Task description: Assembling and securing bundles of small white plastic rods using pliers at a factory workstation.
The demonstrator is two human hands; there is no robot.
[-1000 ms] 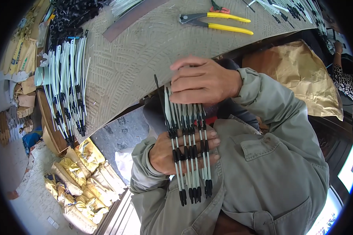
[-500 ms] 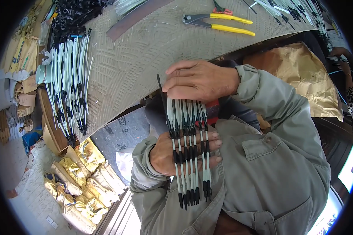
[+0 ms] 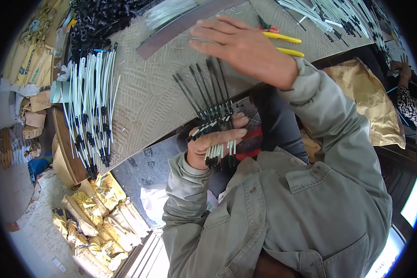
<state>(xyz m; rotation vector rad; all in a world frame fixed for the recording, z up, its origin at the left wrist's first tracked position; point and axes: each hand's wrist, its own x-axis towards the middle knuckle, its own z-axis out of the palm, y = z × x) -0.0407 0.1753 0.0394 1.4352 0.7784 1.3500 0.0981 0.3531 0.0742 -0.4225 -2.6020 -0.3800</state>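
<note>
My left hand [image 3: 213,141] is wrapped round a bundle of thin white-and-black rods [image 3: 214,110] in front of my body. Their black ends fan out towards the table; short white lengths with black tips poke out below the fingers. Raised over the table's near edge, my right hand [image 3: 250,50] has its fingers stretched out and nothing in it. Behind that hand lie pliers with yellow handles [image 3: 285,37], their jaws hidden by it. A red-and-green object [image 3: 269,28] lies just beyond them.
More white rods with black fittings [image 3: 90,92] lie at the table's left edge, below a heap of black parts [image 3: 99,21]. A flat brown bar [image 3: 171,34] and clear strands [image 3: 169,14] are further back. Brown paper [image 3: 356,99] is at right; another person's hand [image 3: 405,69] shows beyond.
My right hand has left the rods and moved up over the pliers, its fingers now straighter. My left hand has tipped the bundle, closing round it, with its black ends now fanned upward.
</note>
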